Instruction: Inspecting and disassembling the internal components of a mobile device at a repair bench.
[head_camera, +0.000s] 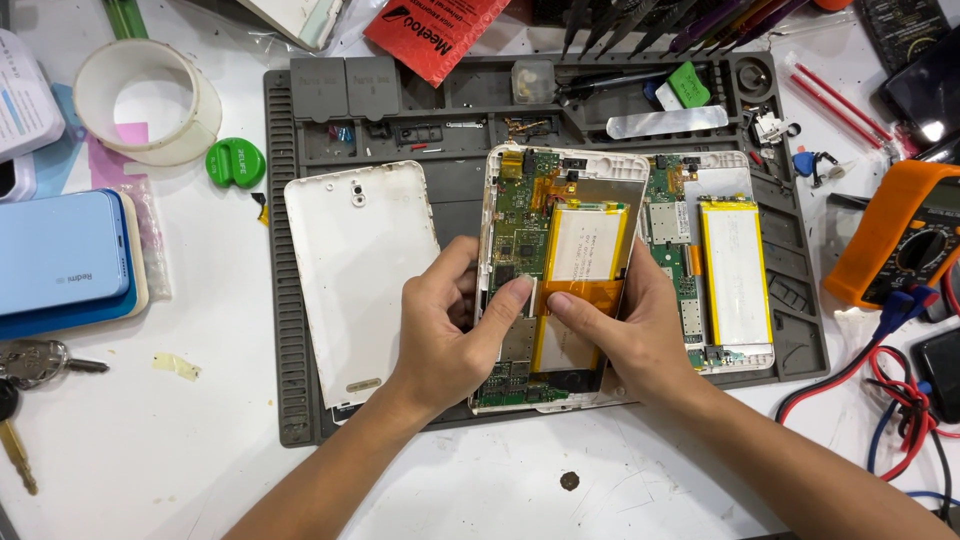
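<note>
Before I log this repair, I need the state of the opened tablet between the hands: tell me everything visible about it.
The opened white-framed tablet lies flat, back cover off, on the grey work mat. A green circuit board runs down its left side; a silver battery edged in yellow fills the right, crossed by an orange strip. The left hand and right hand press thumbs on its middle.

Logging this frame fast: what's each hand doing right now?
Left hand: closed on the left edge of the opened tablet, thumb on the orange tape.
Right hand: gripping the tablet's right side, thumb pressing the same tape.
</note>
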